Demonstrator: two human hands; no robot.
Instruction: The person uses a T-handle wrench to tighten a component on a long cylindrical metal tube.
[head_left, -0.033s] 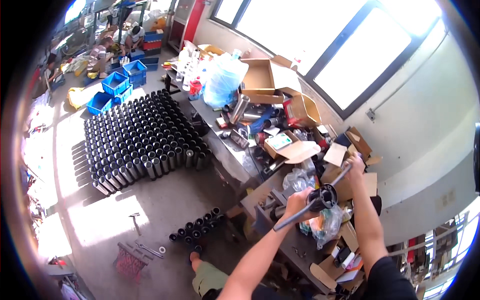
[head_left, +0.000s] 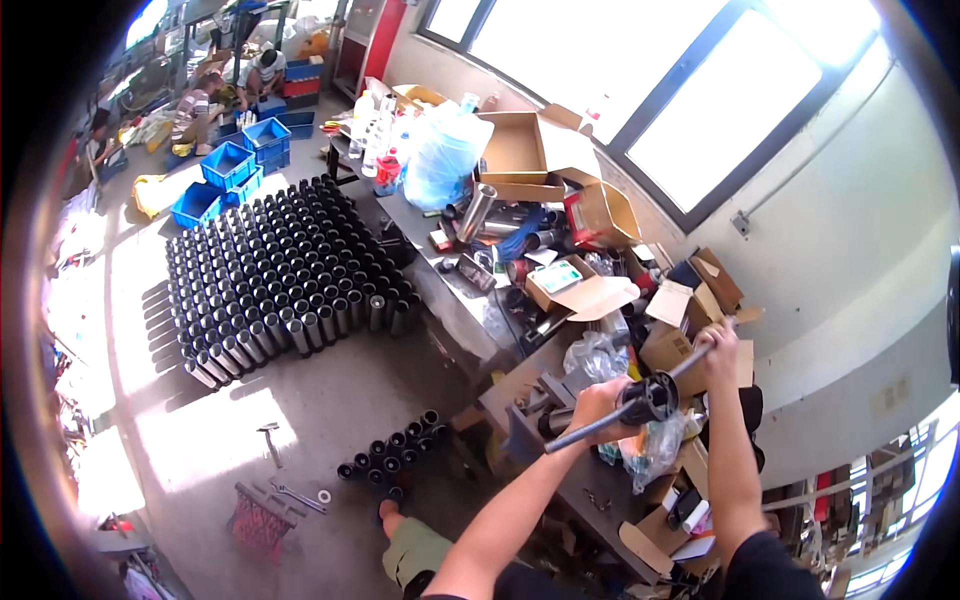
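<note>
My left hand (head_left: pixel 600 405) is closed round a black tube beside its round, ribbed end fitting (head_left: pixel 650 396). A long grey metal bar (head_left: pixel 590 431) lies across that fitting, slanting from lower left to upper right. My right hand (head_left: pixel 718 352) is closed on the bar's upper right end. Behind my left hand, a grey metal bench vise (head_left: pixel 530 430) stands at the bench edge; whether it clamps the tube is hidden by my hand. Clear plastic bags (head_left: pixel 655 455) lie just under the fitting.
Opened cardboard boxes (head_left: pixel 515 150), bottles and metal parts crowd the workbench (head_left: pixel 420 235) under the window. Many black tubes (head_left: pixel 290 270) stand upright on the floor, with a smaller group (head_left: pixel 395 455) nearer. A hammer (head_left: pixel 270 445) and wrench (head_left: pixel 300 497) lie left; people crouch by blue crates (head_left: pixel 230 165).
My right hand has moved down slightly with its end of the bar. The bar now slants less steeply, turned a little clockwise. My left hand stays at the tube.
</note>
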